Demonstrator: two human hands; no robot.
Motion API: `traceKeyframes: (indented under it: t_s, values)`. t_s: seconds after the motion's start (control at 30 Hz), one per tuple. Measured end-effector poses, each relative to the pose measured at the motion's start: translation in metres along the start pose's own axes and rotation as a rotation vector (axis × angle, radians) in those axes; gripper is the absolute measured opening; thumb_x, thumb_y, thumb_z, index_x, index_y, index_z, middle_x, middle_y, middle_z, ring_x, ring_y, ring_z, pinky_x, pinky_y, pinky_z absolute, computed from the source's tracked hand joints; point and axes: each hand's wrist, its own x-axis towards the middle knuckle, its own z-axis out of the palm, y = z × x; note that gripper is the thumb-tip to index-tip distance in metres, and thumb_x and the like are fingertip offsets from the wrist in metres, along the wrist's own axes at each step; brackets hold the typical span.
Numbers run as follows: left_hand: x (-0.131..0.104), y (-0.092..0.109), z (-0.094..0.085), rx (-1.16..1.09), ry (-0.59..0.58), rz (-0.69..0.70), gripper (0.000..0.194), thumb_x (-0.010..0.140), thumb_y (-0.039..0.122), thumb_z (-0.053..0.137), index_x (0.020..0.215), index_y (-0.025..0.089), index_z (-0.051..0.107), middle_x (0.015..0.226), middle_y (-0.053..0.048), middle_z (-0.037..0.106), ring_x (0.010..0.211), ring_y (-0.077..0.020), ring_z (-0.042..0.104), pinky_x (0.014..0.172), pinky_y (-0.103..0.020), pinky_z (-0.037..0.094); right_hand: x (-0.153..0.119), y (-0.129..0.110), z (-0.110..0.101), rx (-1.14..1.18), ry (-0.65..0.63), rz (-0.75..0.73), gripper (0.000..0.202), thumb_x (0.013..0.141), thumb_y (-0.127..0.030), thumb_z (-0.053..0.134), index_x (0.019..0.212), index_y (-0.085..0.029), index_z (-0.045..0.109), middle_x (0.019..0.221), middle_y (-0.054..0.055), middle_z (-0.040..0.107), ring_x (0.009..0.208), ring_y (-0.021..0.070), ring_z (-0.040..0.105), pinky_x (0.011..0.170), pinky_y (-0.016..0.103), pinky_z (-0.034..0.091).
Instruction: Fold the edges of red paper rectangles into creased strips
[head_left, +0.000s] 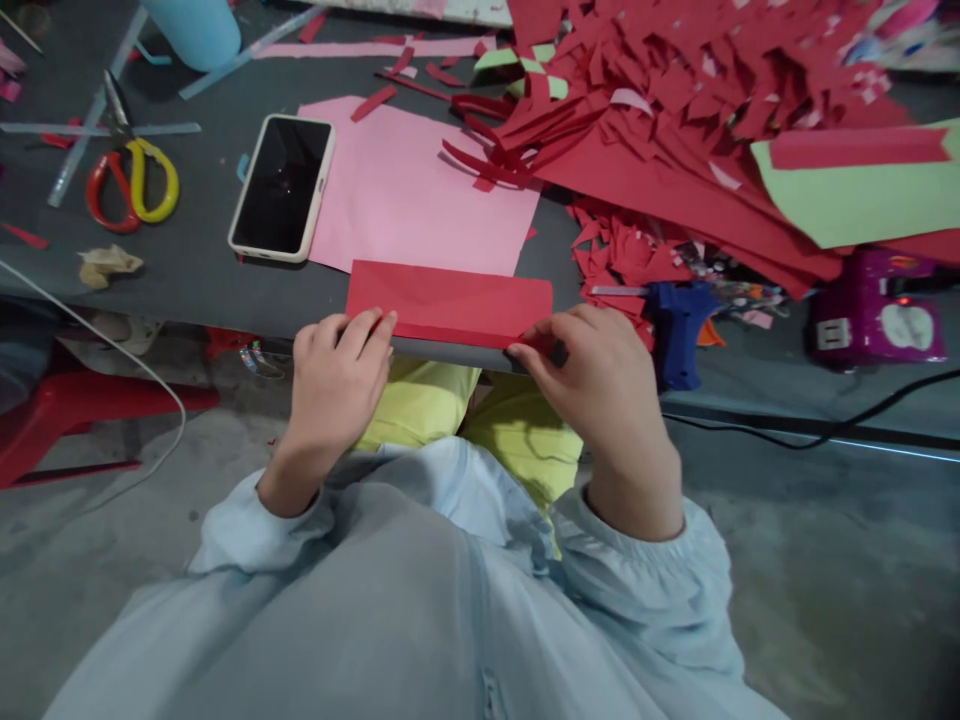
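A red paper strip (450, 298) with a fold along its near edge lies at the table's front edge. My left hand (341, 370) has its fingers closed on the strip's left end. At the right end, my right hand (592, 370) pinches the near corner between thumb and fingers. Behind the strip is a pink sheet (427, 190), partly under a phone (282, 188) with a dark screen. A blue glue gun (679, 330) stands just right of my right hand.
Scissors (127, 175) with red and yellow handles lie at the left, near a light blue cup (196, 30). Red paper pieces (660, 130) are heaped back right, with a green sheet (870, 200). A purple device (877, 310) and a black cable (847, 425) are at right.
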Motion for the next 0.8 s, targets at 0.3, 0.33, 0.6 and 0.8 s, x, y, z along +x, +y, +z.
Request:
traceKeyframes:
  t_s: [0.3, 0.33, 0.6, 0.8]
  values:
    - [0.000, -0.011, -0.001, -0.115, 0.061, 0.119, 0.020, 0.096, 0.022, 0.051, 0.100, 0.021, 0.070, 0.103, -0.009, 0.072, 0.106, -0.0244, 0.063, 0.094, -0.044, 0.046, -0.013, 0.002, 0.003, 0.141, 0.028, -0.182, 0.015, 0.094, -0.022, 0.051, 0.087, -0.023, 0.064, 0.101, 0.009, 0.071, 0.097, 0.0238, 0.061, 0.088, 0.041, 0.047]
    - [-0.001, -0.013, 0.000, -0.136, 0.060, 0.141, 0.020, 0.096, 0.021, 0.050, 0.098, 0.021, 0.070, 0.104, -0.008, 0.072, 0.106, -0.0235, 0.064, 0.093, -0.042, 0.048, -0.015, 0.004, 0.004, 0.147, 0.032, -0.191, 0.016, 0.094, -0.021, 0.049, 0.088, -0.024, 0.064, 0.105, 0.009, 0.072, 0.100, 0.0234, 0.062, 0.089, 0.041, 0.047]
    - [-0.009, -0.021, 0.010, -0.179, 0.132, 0.144, 0.023, 0.095, 0.018, 0.049, 0.088, 0.022, 0.070, 0.110, -0.005, 0.076, 0.106, -0.0187, 0.070, 0.091, -0.035, 0.057, -0.032, 0.018, 0.014, 0.150, 0.075, -0.216, 0.022, 0.097, -0.028, 0.049, 0.086, -0.027, 0.067, 0.123, 0.006, 0.071, 0.112, 0.0219, 0.065, 0.095, 0.043, 0.050]
    - [-0.011, -0.025, 0.015, -0.214, 0.209, 0.168, 0.017, 0.093, 0.016, 0.054, 0.086, 0.022, 0.069, 0.111, -0.004, 0.077, 0.107, -0.0178, 0.071, 0.092, -0.033, 0.059, -0.034, 0.020, 0.020, 0.242, 0.175, -0.238, 0.019, 0.095, -0.022, 0.054, 0.086, -0.025, 0.070, 0.118, 0.007, 0.074, 0.110, 0.0206, 0.068, 0.095, 0.042, 0.053]
